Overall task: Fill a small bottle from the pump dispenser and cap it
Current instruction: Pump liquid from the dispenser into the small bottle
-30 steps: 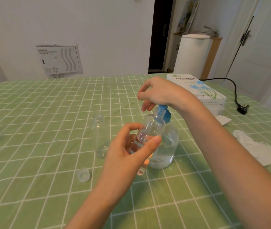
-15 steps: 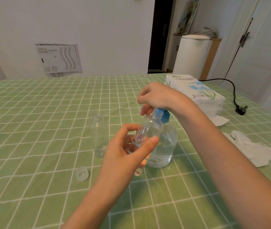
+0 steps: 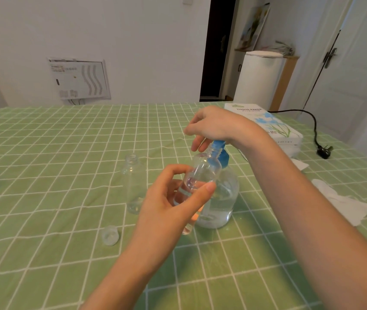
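Note:
My left hand grips a small clear bottle, tilted with its open neck up against the blue pump head of the round clear dispenser. A little liquid shows inside the small bottle. My right hand rests on top of the pump head, palm down, fingers loosely bent over it. A second small clear bottle stands uncapped on the green checked cloth to the left. A clear cap lies on the cloth in front of it.
A white tissue-paper pack lies at the back right, with crumpled white tissues on the cloth at the right. A black cable and plug lie near the table's right edge. The green tablecloth covers the table.
My right hand has gone down and then back up a little on the pump head. My left hand keeps the small bottle at the spout. The view has shifted slightly.

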Available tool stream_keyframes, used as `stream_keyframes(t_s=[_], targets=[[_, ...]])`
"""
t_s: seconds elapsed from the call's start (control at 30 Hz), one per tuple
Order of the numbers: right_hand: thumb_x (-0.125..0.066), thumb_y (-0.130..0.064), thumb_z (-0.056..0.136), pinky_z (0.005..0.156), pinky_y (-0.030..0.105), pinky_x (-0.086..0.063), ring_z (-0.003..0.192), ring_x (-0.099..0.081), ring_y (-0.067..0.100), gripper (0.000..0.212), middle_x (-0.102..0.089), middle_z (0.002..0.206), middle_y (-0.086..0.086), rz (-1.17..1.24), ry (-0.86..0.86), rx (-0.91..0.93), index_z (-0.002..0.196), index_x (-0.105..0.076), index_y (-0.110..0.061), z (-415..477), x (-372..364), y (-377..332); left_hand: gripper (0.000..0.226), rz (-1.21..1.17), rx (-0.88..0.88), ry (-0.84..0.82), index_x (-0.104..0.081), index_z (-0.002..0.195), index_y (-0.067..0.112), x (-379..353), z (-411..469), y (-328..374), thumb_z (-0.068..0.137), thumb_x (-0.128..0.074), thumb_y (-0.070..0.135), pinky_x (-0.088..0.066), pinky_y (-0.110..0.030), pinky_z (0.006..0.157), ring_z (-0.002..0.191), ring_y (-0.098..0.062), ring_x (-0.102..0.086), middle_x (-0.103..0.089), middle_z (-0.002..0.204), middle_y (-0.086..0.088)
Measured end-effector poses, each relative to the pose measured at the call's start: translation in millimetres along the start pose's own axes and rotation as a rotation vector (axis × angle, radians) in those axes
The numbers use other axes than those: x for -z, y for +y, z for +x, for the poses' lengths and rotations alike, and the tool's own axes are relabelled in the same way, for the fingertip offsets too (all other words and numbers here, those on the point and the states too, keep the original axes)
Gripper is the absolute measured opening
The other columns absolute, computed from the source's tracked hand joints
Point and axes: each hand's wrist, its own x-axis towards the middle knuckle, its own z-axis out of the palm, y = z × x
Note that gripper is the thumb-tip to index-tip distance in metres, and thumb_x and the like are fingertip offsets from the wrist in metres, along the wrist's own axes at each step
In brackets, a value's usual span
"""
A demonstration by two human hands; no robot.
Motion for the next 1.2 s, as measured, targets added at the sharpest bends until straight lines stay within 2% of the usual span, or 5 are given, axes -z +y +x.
stream_keyframes(t_s=[0.1, 0.33, 0.57, 0.83, 1.2], targets=[[-0.054, -0.022, 0.09, 0.097, 0.047, -0.049, 0.11, -0.063, 0.036, 0.04, -0.068, 0.112, 0.021, 0.001, -0.005, -0.004, 0.121, -0.057, 0.003, -1.1, -1.8, -0.4, 0.027, 0.002, 0.004, -0.007, -0.064, 0.09, 0.028, -0.7, 0.4, -1.1, 0.069, -0.076, 0.039, -0.046, -0.017, 0.05, 0.062, -0.014, -0.059, -0.069, 0.069, 0.005], [-0.057, -0.017, 0.088, 0.095, 0.049, -0.05, 0.107, -0.064, 0.038, 0.037, -0.074, 0.1, 0.017, 0.021, 0.011, -0.009, 0.118, -0.059, 0.005, -3.8, -11.3, 5.2, 0.027, 0.017, 0.036, 0.008, -0.064, 0.09, 0.028, 1.5, -1.1, -6.5, 0.066, -0.072, 0.038, -0.047, -0.02, 0.05, 0.065, -0.019, -0.062, -0.069, 0.071, 0.0], [-0.055, -0.022, 0.091, 0.068, 0.024, -0.049, 0.094, -0.07, 0.023, 0.027, -0.073, 0.08, 0.004, 0.0, 0.087, 0.027, 0.111, -0.062, -0.005, -4.9, 1.5, -1.8, 0.028, 0.005, 0.02, 0.004, -0.064, 0.091, 0.029, 0.2, 0.3, -3.4, 0.066, -0.072, 0.039, -0.047, -0.02, 0.051, 0.067, -0.017, -0.062, -0.067, 0.07, 0.006], [-0.057, -0.018, 0.089, 0.095, 0.048, -0.05, 0.109, -0.061, 0.038, 0.04, -0.069, 0.11, 0.022, 0.002, 0.024, 0.006, 0.12, -0.057, 0.007, -3.9, -1.4, -2.3, 0.027, -0.003, 0.019, 0.003, -0.064, 0.089, 0.03, 0.0, 0.8, -1.6, 0.065, -0.073, 0.039, -0.046, -0.018, 0.05, 0.063, -0.014, -0.06, -0.066, 0.067, 0.007], [-0.058, -0.018, 0.09, 0.093, 0.043, -0.052, 0.101, -0.068, 0.03, 0.025, -0.074, 0.093, 0.011, -0.019, 0.001, -0.001, 0.109, -0.064, -0.003, -5.5, -7.6, 1.6, 0.028, 0.017, 0.031, 0.006, -0.064, 0.088, 0.029, 0.7, -1.4, -4.0, 0.067, -0.078, 0.041, -0.046, -0.017, 0.048, 0.064, -0.016, -0.062, -0.067, 0.068, 0.004]])
